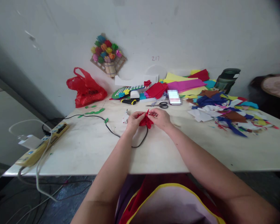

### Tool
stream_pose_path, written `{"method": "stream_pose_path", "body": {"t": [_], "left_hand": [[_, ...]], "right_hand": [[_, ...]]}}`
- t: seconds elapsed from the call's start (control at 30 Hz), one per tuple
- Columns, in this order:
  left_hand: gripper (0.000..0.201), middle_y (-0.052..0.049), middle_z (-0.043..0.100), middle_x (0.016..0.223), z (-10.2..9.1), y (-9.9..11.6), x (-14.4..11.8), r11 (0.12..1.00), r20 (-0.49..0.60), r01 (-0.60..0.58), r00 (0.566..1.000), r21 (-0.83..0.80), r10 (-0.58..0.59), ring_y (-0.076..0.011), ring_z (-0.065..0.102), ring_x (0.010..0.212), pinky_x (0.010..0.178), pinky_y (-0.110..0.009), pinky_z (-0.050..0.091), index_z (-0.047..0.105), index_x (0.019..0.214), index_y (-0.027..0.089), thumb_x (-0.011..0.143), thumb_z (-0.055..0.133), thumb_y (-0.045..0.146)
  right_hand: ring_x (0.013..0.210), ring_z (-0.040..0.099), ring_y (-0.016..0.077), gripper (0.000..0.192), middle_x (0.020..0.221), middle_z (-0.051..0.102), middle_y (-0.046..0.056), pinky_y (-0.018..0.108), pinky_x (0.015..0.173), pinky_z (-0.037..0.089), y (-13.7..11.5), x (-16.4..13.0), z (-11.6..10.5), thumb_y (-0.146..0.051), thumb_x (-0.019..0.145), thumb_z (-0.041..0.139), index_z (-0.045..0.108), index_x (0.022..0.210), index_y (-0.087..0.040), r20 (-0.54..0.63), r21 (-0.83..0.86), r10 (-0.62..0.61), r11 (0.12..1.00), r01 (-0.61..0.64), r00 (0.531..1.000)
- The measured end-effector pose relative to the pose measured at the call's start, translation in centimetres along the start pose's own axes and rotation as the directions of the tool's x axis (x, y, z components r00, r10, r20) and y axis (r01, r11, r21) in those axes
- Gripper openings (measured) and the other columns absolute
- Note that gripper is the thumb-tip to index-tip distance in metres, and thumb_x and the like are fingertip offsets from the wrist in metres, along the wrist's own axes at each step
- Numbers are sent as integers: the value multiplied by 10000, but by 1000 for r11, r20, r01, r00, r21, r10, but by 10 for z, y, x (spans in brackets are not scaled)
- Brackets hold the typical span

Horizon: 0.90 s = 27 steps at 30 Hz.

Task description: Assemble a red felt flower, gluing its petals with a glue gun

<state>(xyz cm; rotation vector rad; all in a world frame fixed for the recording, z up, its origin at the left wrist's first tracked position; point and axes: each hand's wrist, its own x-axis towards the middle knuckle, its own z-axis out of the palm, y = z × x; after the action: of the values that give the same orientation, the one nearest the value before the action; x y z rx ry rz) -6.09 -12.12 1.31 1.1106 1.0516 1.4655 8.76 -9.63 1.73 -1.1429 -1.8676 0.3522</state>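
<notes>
Over the middle of the table, my left hand (pixel 135 120) and my right hand (pixel 162 119) meet at a ruffled red flower-like piece (pixel 149 123), of paper or cloth. Thumb and fingertips of both hands are closed on its upper part, and its ragged lower edges hang below them. A black cable (pixel 143 141) curves across the table and passes under the red piece. Just left of my left hand lies a small white object (pixel 125 117) with a dark cord, perhaps a glue gun, partly hidden. Black-handled scissors (pixel 162 105) lie beyond my right hand.
A yellow power strip (pixel 45 144) with a white charger (pixel 30 141) runs along the left edge. Behind stand a red plastic bag (pixel 86 90), a yellow-black cutter (pixel 128 101), coloured sheets (pixel 185 85) and a dark bottle (pixel 226 80). Coloured scraps (pixel 226 113) are heaped at right.
</notes>
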Motion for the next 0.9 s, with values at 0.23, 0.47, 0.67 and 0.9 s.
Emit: {"method": "stream_pose_path", "body": {"t": [0.23,0.47,0.67,0.9], "left_hand": [[471,-26,668,674,0,-1,-1,998,23,52,998,30,-53,-143,613,581,555,-272,507,658,830,138,517,817,451],[383,-37,668,680,-1,0,-1,996,78,85,993,11,-86,-144,615,599,593,-274,499,667,797,127,531,792,373],[329,-61,671,696,-4,0,0,992,144,123,983,-35,-116,-184,629,637,608,-301,494,703,819,123,592,659,357],[265,-54,669,628,-5,2,-1,985,139,169,976,14,-170,-157,593,581,583,-273,468,712,767,122,536,603,189]], "right_hand": [[876,627,203,191,923,715,29,305,735,460,-5,-3,-2,-317,752,599,680,909,-246,44,-238,-39,970,48,998],[945,618,220,196,977,718,51,323,786,452,-7,-3,-1,-252,788,531,697,890,-231,97,-342,-94,932,122,991],[941,624,215,194,953,725,41,312,803,453,-7,-3,-2,-242,763,556,705,888,-238,93,-320,-87,941,112,992],[780,643,195,194,824,729,18,295,709,466,-2,2,-11,-359,745,600,708,851,-238,165,-20,44,999,-41,985]]}}
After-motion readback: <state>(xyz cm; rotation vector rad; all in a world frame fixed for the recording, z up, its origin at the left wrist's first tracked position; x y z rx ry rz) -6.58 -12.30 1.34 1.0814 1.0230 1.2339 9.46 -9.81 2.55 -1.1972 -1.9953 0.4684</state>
